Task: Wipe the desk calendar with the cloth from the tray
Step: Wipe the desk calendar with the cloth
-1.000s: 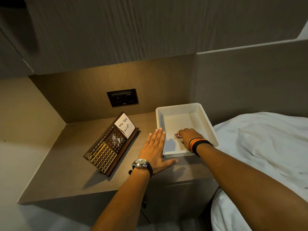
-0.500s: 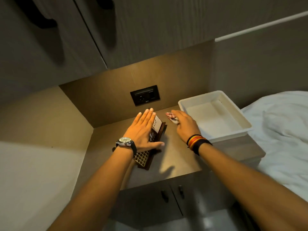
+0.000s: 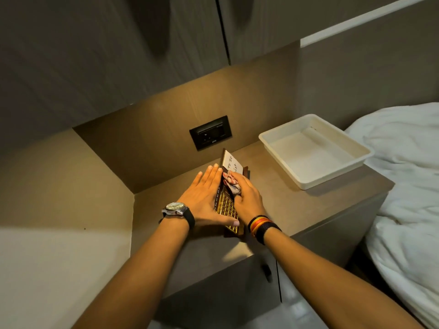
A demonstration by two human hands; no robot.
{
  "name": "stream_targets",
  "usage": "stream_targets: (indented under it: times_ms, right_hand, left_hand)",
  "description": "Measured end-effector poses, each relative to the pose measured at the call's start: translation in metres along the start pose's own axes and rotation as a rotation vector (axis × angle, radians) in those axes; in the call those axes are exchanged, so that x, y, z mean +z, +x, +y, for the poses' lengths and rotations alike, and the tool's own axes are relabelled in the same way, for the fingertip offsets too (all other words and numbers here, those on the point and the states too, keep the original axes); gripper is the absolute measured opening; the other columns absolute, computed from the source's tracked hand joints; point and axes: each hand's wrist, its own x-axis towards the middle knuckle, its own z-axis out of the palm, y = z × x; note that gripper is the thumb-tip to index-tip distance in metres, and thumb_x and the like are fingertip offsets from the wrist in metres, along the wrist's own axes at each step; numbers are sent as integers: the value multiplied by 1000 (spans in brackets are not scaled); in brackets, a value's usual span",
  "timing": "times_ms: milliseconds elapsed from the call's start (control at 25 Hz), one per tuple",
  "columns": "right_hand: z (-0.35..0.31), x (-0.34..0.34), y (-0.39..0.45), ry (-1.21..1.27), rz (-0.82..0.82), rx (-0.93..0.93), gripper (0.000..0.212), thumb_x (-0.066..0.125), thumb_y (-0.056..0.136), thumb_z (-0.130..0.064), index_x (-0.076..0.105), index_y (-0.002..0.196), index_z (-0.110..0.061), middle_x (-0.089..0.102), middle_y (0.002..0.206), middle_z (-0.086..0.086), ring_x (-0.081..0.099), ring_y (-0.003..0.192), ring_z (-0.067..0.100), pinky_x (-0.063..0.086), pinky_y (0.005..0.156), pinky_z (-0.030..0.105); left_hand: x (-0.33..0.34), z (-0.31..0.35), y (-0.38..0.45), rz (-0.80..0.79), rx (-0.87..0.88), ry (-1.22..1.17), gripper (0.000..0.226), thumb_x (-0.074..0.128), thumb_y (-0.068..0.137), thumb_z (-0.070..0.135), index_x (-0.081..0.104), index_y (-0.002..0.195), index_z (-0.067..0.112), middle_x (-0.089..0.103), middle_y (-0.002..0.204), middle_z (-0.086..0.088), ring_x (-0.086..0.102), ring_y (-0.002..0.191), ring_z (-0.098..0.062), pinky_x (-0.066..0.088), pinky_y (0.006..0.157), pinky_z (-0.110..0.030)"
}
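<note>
The desk calendar (image 3: pixel 226 207), a dark wooden stand with a gold grid and a white "To Do List" note at its top, stands slanted in the middle of the bedside counter. My left hand (image 3: pixel 205 200) lies flat against its left side, thumb across the lower edge. My right hand (image 3: pixel 247 198) presses a small pink-and-white patterned cloth (image 3: pixel 232 185) onto the calendar's face, just below the note. The white tray (image 3: pixel 351 160) sits empty to the right, apart from both hands.
A black wall socket (image 3: pixel 210 132) is set in the back panel behind the calendar. A bed with white bedding (image 3: pixel 403 186) borders the counter on the right. Cabinet doors hang overhead, and cupboard doors with small handles (image 3: pixel 266 271) are below the counter.
My right hand lifted the cloth out of the tray and carried it left onto the calendar. My left hand moved from beside the tray to brace the calendar's left side.
</note>
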Motion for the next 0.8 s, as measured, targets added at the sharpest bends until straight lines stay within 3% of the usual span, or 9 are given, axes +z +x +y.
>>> stream_targets:
  times_ms: [280, 480, 680, 800]
  right_hand:
    - [2, 12, -4, 25, 99, 48, 63, 49, 92, 7, 52, 147, -25, 57, 149, 4, 55, 136, 21, 47, 114, 40]
    - [8, 12, -12, 20, 19, -8, 66, 47, 91, 9, 52, 148, -24, 56, 150, 2, 52, 139, 19, 45, 117, 42]
    - [-4, 11, 14, 46, 96, 57, 62, 45, 90, 10, 57, 142, -20, 59, 145, 6, 56, 133, 24, 47, 114, 45]
    - [-2, 16, 1, 41, 60, -17, 64, 45, 88, 11, 58, 141, -22, 59, 145, 3, 55, 135, 20, 46, 115, 40]
  left_hand:
    - [3, -1, 1, -41, 3, -137, 167, 83, 46, 79, -21, 159, 15, -22, 171, -9, -21, 157, -26, -10, 120, -34]
    - [5, 2, 1, -44, -21, -193, 164, 94, 53, 55, -24, 158, 10, -26, 169, -14, -26, 155, -28, -12, 120, -34]
    - [3, 5, 0, -78, -46, -263, 166, 94, 54, 56, -28, 157, 12, -30, 168, -12, -32, 152, -27, -13, 123, -39]
    - [3, 4, -1, -90, -55, -242, 164, 92, 56, 59, -27, 156, 10, -31, 167, -13, -32, 152, -29, -8, 128, -46]
